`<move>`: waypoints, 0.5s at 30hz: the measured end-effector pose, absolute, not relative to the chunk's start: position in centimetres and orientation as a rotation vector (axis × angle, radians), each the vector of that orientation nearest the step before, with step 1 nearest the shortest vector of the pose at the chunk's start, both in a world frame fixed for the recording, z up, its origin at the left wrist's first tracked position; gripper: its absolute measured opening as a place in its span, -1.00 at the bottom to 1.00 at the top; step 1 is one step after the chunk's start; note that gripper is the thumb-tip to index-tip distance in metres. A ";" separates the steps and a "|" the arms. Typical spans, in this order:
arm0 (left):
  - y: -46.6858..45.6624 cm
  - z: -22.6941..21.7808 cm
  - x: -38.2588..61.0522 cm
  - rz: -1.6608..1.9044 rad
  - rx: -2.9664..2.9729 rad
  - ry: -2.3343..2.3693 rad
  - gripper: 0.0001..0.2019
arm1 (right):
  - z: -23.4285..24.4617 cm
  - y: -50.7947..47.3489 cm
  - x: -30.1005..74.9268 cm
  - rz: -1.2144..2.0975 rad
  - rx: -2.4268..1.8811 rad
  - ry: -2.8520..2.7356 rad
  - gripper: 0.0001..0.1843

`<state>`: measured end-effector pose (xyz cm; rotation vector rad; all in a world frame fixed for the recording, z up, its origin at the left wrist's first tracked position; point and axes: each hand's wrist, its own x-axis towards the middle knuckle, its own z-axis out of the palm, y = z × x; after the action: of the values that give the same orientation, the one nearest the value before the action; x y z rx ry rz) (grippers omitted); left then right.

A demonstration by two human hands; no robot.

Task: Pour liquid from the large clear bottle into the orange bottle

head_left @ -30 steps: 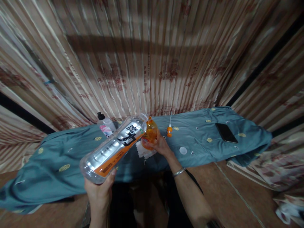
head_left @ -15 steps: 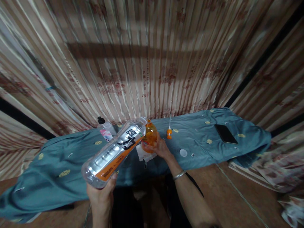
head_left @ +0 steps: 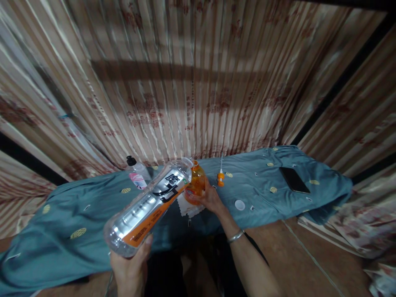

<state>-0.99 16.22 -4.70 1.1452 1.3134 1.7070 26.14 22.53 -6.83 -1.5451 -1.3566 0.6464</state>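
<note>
The left hand (head_left: 131, 264) has its grip clasped round the base of a clear bottle (head_left: 151, 210), apparently to bear its weight from below while it tilts up to the right. Its mouth lies beside the neck of an orange bottle (head_left: 198, 185); whether they touch is hard to tell. The right hand's (head_left: 210, 199) grip wraps the orange bottle, seemingly to steady it over the tabletop (head_left: 269, 200). To the right, the pump top (head_left: 220, 178) lies apart, leaving the neck uncovered.
</note>
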 end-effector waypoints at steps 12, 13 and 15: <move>15.7 -4.5 -1.2 1.734 0.950 1.215 -0.11 | -7.1 22.6 26.2 0.695 -1.491 -1.319 -0.23; 15.7 -4.4 -1.2 1.725 0.960 1.207 -0.11 | -7.1 22.6 26.2 0.701 -1.482 -1.315 -0.23; 15.6 -4.2 -1.2 1.702 0.978 1.202 -0.11 | -7.1 22.6 26.2 0.717 -1.455 -1.309 -0.22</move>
<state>-1.24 15.59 -4.21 0.9783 1.2021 1.7021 26.25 22.61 -7.13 -1.4551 -1.3089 0.7174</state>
